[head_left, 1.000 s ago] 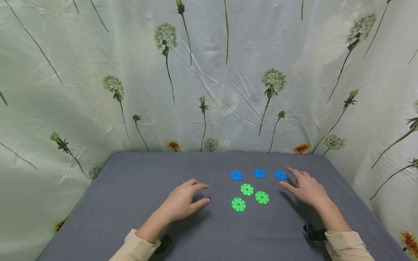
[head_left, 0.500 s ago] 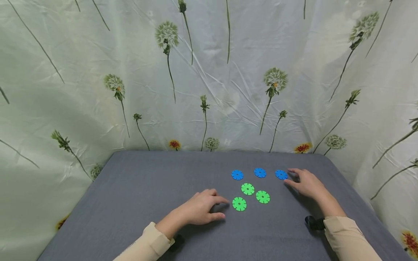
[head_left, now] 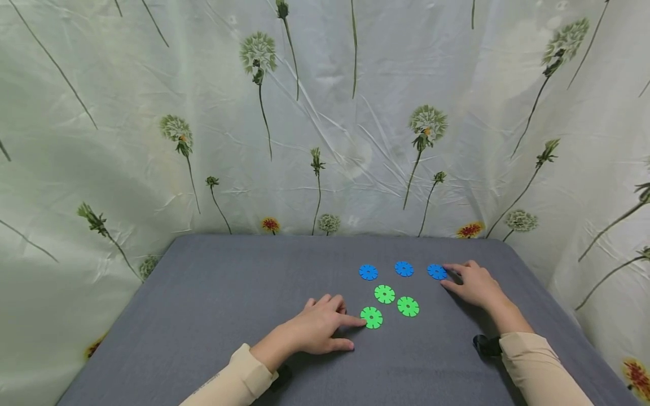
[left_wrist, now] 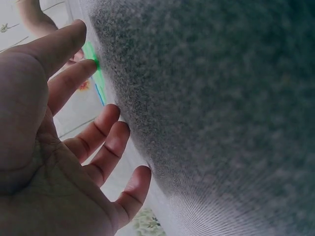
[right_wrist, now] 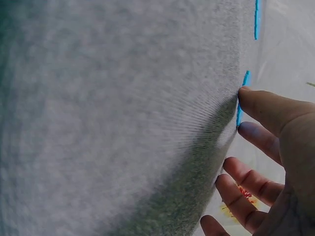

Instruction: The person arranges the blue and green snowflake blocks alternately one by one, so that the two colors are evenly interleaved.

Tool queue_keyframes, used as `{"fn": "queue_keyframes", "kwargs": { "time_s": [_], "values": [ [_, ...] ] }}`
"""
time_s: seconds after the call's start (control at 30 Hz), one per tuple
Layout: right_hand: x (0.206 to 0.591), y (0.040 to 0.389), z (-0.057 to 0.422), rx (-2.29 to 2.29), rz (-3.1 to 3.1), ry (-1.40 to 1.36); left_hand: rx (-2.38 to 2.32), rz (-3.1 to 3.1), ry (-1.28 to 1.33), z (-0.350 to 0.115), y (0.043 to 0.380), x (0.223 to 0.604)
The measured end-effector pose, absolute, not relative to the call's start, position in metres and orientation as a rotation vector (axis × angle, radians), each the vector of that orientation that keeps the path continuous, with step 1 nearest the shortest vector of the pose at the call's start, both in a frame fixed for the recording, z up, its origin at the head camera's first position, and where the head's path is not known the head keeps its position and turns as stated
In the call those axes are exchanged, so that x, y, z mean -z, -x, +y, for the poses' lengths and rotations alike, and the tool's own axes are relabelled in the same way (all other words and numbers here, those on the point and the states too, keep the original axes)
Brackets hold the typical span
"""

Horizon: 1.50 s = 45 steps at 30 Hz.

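Several flat notched discs lie on the grey cloth. My left hand point(head_left: 322, 326) reaches in from the left, its index finger extended onto the left edge of the nearest green disc point(head_left: 373, 317). The thumb stays apart from that disc, lower down. At the right, my right hand point(head_left: 476, 285) has thumb and index fingertips at the right side of the rightmost blue disc point(head_left: 436, 272). In the right wrist view both fingertips touch that blue disc point(right_wrist: 239, 115), seen edge-on, flat on the cloth. Its other fingers are loosely bent, holding nothing.
Two more green discs, one upper point(head_left: 384, 294) and one to the right point(head_left: 408, 307), lie between the hands. Behind them are a left blue disc point(head_left: 368, 272) and a middle blue disc point(head_left: 404, 269). A dandelion-print curtain point(head_left: 213, 84) hangs behind the grey table point(head_left: 213, 282).
My left hand has moved right and nearer, its index finger now touching the green disc. My right hand has closed in on the rightmost blue disc. The discs lie as before.
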State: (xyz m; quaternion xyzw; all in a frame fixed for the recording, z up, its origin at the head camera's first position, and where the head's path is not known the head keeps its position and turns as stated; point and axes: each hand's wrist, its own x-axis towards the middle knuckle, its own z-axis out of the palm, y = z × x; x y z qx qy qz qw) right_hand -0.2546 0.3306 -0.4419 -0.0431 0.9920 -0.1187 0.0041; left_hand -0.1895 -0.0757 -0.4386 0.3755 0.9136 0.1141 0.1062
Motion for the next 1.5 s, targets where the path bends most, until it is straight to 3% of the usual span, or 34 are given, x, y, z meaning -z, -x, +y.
{"fn": "queue_keyframes", "kwargs": {
  "time_s": [0.73,1.5],
  "values": [
    [0.442,0.255,0.327,0.385,3.096,0.080,-0.524,2.689,-1.100,-0.076,0.194,0.439],
    [0.443,0.265,0.325,0.476,3.096,0.016,-0.625,2.701,-0.869,-0.048,0.217,0.447]
  ]
}}
